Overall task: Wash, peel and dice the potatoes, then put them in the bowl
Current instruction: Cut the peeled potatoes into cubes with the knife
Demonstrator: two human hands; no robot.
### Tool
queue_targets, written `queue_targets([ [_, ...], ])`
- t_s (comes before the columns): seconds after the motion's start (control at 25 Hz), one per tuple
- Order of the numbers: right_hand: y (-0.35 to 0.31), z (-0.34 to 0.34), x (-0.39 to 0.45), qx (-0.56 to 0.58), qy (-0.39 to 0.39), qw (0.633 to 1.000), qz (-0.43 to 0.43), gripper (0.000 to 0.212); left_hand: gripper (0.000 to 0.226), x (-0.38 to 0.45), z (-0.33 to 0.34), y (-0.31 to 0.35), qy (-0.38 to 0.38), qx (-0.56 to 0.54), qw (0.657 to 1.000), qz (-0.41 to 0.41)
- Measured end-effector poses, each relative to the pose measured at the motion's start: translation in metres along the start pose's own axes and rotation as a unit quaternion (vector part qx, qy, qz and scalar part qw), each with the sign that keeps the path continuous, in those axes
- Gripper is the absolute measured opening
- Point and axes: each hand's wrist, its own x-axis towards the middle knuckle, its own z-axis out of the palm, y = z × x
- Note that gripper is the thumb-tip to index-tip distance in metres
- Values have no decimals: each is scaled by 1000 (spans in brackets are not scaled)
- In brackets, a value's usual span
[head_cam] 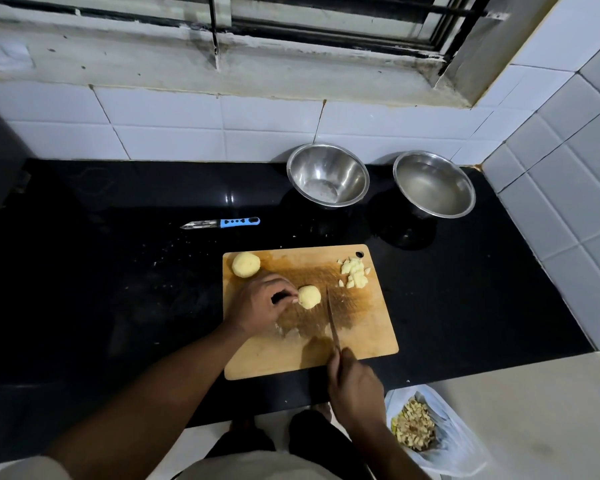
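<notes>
Centrally, peeled potato [309, 296] between left hand's fingertips [293, 300] and knife [332, 318].

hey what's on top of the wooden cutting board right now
On the cutting board: a peeled potato at its far left corner, another steadied by the left hand, diced pieces, and the knife gripped by the right hand. Anything under the hands is hidden.

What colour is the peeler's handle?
Blue with black spots, on the peeler in the head view.
</notes>
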Motion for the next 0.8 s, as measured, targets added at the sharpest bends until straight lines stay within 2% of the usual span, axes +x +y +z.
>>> queue_targets([
  [0.08,-4,-4,21,16,21,1000,16,32,27,16,-11,2,-76,-14,997,-5],
  [0.16,-2,-6,42,35,20,998,44,37,53,43,-24,8,-223,6,975,7],
  [0.24,3,-8,53,32,1,998,53,41,74,72,-31,17,-358,86,927,68],
  [0.36,10,-10,61,41,-17,997,62,43,78,102,-26,33,-456,194,852,169],
  [0.44,11,-11,63,64,-25,995,71,45,70,112,-19,39,-489,215,823,192],
  [0.52,14,-10,64,69,-34,994,77,47,62,117,-15,39,-497,202,822,190],
  [0.64,16,-7,61,65,-35,995,70,48,57,111,-16,29,-474,165,851,157],
  [0.8,12,-8,63,61,-38,995,76,49,53,85,-20,13,-395,150,897,130],
])
